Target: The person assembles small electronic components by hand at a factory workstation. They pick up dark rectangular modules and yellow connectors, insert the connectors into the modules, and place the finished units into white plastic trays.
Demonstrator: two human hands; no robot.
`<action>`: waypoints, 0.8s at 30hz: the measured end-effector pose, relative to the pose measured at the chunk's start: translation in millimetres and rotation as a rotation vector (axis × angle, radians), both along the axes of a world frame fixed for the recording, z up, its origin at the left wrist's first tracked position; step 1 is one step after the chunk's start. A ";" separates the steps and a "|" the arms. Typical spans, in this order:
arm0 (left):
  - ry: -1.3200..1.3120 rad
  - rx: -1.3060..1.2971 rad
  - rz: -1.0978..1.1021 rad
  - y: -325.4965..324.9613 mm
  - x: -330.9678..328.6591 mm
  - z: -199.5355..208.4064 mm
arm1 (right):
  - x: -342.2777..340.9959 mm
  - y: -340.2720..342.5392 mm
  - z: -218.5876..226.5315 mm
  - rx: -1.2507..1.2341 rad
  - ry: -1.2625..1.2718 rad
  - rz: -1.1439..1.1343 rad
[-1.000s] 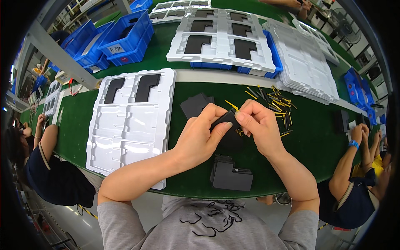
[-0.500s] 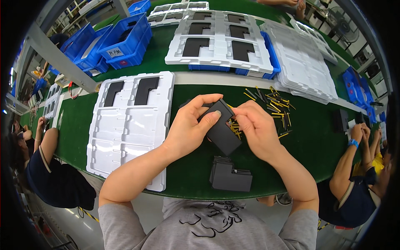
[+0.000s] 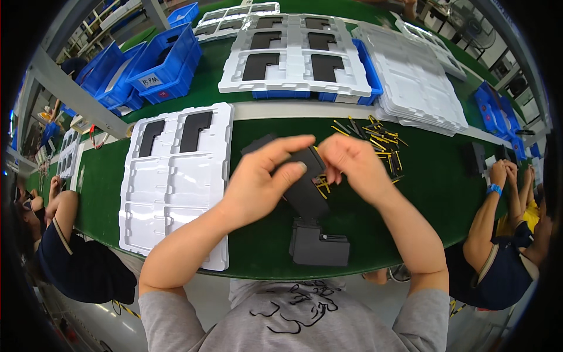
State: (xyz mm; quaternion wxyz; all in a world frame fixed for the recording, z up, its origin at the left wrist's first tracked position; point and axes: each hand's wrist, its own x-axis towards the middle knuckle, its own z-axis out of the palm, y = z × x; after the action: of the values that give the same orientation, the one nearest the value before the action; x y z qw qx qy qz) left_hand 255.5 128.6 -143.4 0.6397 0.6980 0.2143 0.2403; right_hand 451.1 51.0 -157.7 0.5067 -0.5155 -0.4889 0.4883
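Note:
Over the green table, my left hand [image 3: 252, 182] grips a flat black L-shaped block [image 3: 309, 196], which looks like a battery pack, between thumb and fingers. My right hand [image 3: 355, 167] is at the block's upper right edge, fingers pinched together; whatever lies between them is hidden and blurred. Below the held block rests a short stack of similar black L-shaped blocks [image 3: 319, 249], near the table edge. Small yellow-and-black strips [image 3: 381, 141] lie scattered beyond my right hand, and a few more show beside the held block.
A white moulded tray [image 3: 143, 202] with two black blocks lies at left. Farther back are a filled white tray [image 3: 293, 82] on blue bins, stacked white trays [image 3: 419, 88] and more blue bins [image 3: 161, 64]. Co-workers sit on both sides; one's hands [image 3: 503, 171] show at right.
My right hand has shifted slightly up and left along the held block, its fingers now more curled. The whole view has moved a little, while my left hand keeps its grip.

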 end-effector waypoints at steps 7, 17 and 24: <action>-0.234 -0.199 0.219 71.1 -44.1 39.7 | 95.2 3.4 -22.2 0.080 -0.668 -0.300; 0.095 -0.052 0.835 118.2 -220.1 -25.2 | 65.5 31.6 -34.2 0.139 -1.086 -0.392; 0.553 0.309 0.972 112.2 -252.5 -25.4 | 71.1 25.7 -40.6 0.118 -1.068 -0.320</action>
State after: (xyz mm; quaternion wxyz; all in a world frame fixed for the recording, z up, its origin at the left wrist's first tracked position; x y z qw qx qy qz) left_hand 3.0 240.8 -168.8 0.2668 0.6416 0.6317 0.3438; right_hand 522.2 76.8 -198.3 0.2845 -0.7297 -0.6198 0.0484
